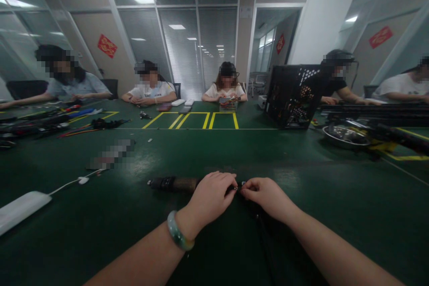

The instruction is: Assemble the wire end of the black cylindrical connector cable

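Note:
A dark cylindrical tool point(182, 183), shaped like an electric screwdriver, lies sideways on the green table with a small metal tip at its left end. My left hand point(214, 190), with a jade-like bangle on its wrist, is closed over the tool's right part. Its thumb and index finger come together near a tiny shiny spot. Close beside it, my right hand point(263, 192) pinches at the tool's right end; what sits between those fingertips is too small to make out. A dark strip, perhaps a cable, runs down from under my right hand and fades into shadow.
A white power strip point(25, 208) with a cord lies left, near a blurred phone-like item point(112, 154). Cable bundles point(36, 125) lie far left. A black computer case point(291, 96) and a metal bowl point(346, 136) stand right. Several people sit across the table point(187, 152).

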`<move>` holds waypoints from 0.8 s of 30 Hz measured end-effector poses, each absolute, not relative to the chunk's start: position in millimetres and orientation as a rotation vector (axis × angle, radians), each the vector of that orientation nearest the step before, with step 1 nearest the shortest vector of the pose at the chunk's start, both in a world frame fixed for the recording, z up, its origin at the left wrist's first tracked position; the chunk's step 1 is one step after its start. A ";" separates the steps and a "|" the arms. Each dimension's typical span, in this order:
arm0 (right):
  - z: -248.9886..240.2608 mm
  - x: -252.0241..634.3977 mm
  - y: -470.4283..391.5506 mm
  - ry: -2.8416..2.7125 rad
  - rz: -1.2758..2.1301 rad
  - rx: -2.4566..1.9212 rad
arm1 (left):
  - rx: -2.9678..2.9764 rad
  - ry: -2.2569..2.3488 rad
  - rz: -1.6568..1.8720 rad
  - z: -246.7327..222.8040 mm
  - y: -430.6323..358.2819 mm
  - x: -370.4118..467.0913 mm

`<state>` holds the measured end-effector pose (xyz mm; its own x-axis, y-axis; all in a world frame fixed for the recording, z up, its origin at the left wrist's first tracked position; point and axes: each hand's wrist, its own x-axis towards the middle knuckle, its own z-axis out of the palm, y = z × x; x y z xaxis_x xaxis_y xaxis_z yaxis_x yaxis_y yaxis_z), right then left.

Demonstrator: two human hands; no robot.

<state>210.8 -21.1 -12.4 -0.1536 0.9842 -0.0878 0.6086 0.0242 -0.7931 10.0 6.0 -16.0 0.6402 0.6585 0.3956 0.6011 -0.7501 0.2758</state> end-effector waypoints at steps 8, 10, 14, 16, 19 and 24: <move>-13.6 210.0 -20.9 -1.783 1.007 -1.623 | 2.728 1.064 0.715 -12.3 4.3 9.5; -12.8 209.8 -21.2 -1.793 0.999 -1.629 | 2.732 1.047 0.717 -12.4 4.6 9.1; -11.8 210.1 -21.6 -1.812 0.986 -1.630 | 2.758 1.018 0.714 -11.2 4.4 8.5; -12.6 210.5 -21.1 -1.815 0.987 -1.619 | 2.775 1.006 0.727 -10.4 4.0 8.7; -14.3 211.0 -20.0 -1.830 0.984 -1.595 | 2.794 1.008 0.747 -10.2 3.6 9.5; -13.4 211.1 -19.6 -1.847 0.975 -1.586 | 2.787 1.037 0.774 -11.5 3.0 10.8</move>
<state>211.1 -19.6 -13.4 -0.1851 0.9802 -0.0707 0.6113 0.0585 -0.7892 10.8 3.0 -11.5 0.6455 0.6291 0.4330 0.5943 -0.7699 0.2325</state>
